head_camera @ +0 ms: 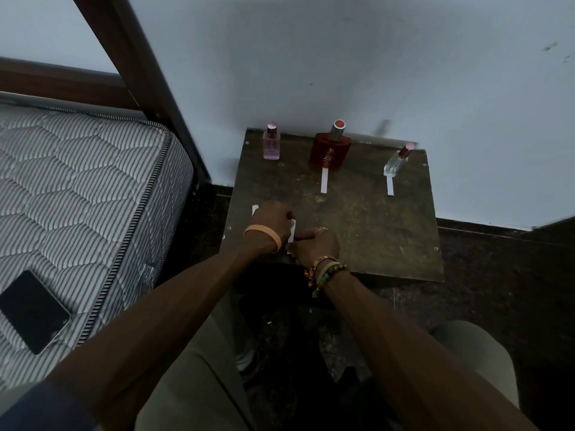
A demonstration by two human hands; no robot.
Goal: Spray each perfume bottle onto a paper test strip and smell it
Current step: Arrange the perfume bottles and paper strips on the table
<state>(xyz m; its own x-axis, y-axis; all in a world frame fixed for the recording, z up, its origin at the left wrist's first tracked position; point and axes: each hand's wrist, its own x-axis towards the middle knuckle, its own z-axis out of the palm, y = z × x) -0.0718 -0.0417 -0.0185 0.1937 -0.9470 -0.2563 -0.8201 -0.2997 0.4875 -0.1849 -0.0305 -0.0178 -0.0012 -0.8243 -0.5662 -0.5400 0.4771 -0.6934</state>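
White paper test strips [324, 181] lie at 6 o'clock of the red glass bottle [330, 150] and clear glass bottle [395, 164], not the pink glass bottle [271, 146]. Left hand [272, 220] and right hand [315, 244], together, pinch white paper [292, 230]; spraying likely remains.

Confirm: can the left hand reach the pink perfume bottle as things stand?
Probably yes: only bare table lies between the left hand and the pink perfume bottle, though it grips paper.

glass perfume bottles, 3: small pink bottle [271, 146], large red bottle [330, 149], small clear bottle [395, 163]. free white paper strips, 2: left strip [324, 181], right strip [390, 187]. further white paper [292, 231] at near edge, count unclear. black phone [32, 311], 1.
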